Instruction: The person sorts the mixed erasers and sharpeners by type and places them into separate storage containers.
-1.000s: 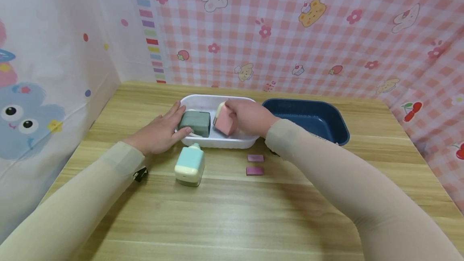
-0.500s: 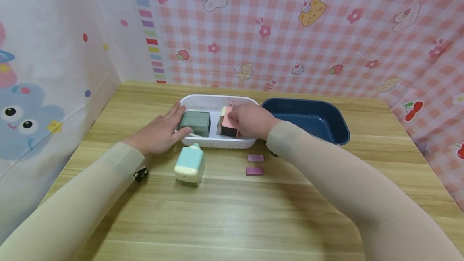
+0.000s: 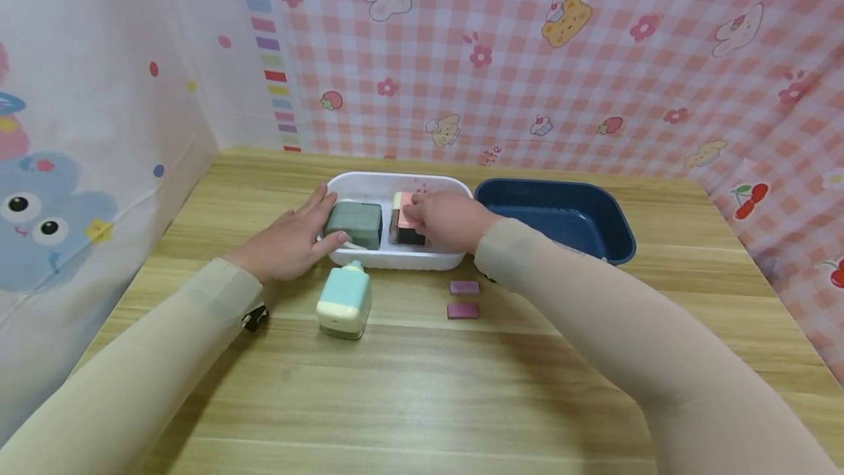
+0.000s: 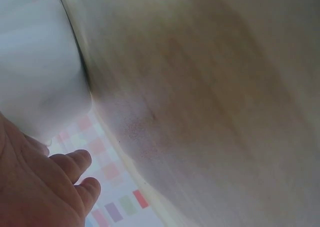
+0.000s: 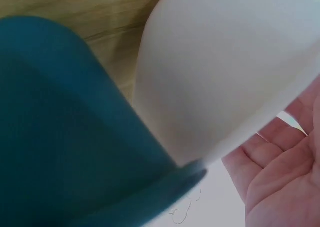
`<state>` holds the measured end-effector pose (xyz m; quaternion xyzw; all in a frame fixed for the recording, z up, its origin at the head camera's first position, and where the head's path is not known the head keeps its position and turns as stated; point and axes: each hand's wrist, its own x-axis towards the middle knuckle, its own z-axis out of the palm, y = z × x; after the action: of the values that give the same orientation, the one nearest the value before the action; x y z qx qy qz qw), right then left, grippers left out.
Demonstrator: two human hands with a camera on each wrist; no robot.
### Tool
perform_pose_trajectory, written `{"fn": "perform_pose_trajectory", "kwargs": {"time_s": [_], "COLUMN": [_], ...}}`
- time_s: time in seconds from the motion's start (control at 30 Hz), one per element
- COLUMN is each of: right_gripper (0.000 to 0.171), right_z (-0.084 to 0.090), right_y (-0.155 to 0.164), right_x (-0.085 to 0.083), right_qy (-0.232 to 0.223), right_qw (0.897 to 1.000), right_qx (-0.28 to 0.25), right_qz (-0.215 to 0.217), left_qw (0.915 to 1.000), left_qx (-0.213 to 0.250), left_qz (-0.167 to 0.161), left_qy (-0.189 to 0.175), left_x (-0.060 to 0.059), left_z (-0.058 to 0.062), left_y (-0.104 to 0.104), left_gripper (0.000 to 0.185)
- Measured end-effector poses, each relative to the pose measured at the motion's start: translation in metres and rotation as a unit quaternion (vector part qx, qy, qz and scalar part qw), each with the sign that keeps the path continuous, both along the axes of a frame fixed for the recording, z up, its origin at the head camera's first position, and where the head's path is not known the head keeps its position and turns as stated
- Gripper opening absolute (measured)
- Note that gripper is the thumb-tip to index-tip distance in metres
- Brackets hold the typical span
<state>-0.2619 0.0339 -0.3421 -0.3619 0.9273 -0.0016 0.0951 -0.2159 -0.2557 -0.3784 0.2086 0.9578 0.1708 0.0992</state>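
In the head view a white tray (image 3: 455, 261) holds a grey-green box-shaped thing (image 3: 356, 224) on its left and a small pink-and-cream box-shaped thing with a dark front (image 3: 410, 234) on its right. My left hand (image 3: 290, 242) lies at the tray's left end, fingers extended along the rim and thumb by the green box. My right hand (image 3: 455, 220) reaches over the right end and pinches the pink box inside the tray. Both wrist views show the tray's outer wall beside the hand; the held box is hidden there.
A dark blue tray (image 3: 560, 222) stands right beside the white one, under my right forearm. In front sits a light-blue-and-cream box-shaped thing with a small knob (image 3: 345, 300). Two small flat pieces, a light purple one (image 3: 464, 287) and a magenta one (image 3: 463, 311), lie nearby.
My right hand has lowered the pink box from a tilted pose to upright in the white tray, then shifted it slightly left. The left hand has stayed in place.
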Motion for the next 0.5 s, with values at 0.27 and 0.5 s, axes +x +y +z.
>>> {"fn": "perform_pose_trajectory", "kwargs": {"time_s": [0.27,0.5], "right_gripper": [0.026,0.036], "right_z": [0.002,0.003], "right_y": [-0.009,-0.018], "right_x": [-0.004,-0.007], "right_qy": [0.022,0.015], "right_qw": [1.000,0.999], "right_qx": [0.005,0.038], "right_qz": [-0.001,-0.011], "left_qw": [1.0000,0.9999], "left_qx": [0.004,0.011], "left_qz": [0.001,0.006], "left_qy": [-0.003,0.001], "left_x": [0.001,-0.001], "left_z": [0.000,-0.004], "left_y": [0.000,-0.002], "left_gripper": [0.087,0.087]}}
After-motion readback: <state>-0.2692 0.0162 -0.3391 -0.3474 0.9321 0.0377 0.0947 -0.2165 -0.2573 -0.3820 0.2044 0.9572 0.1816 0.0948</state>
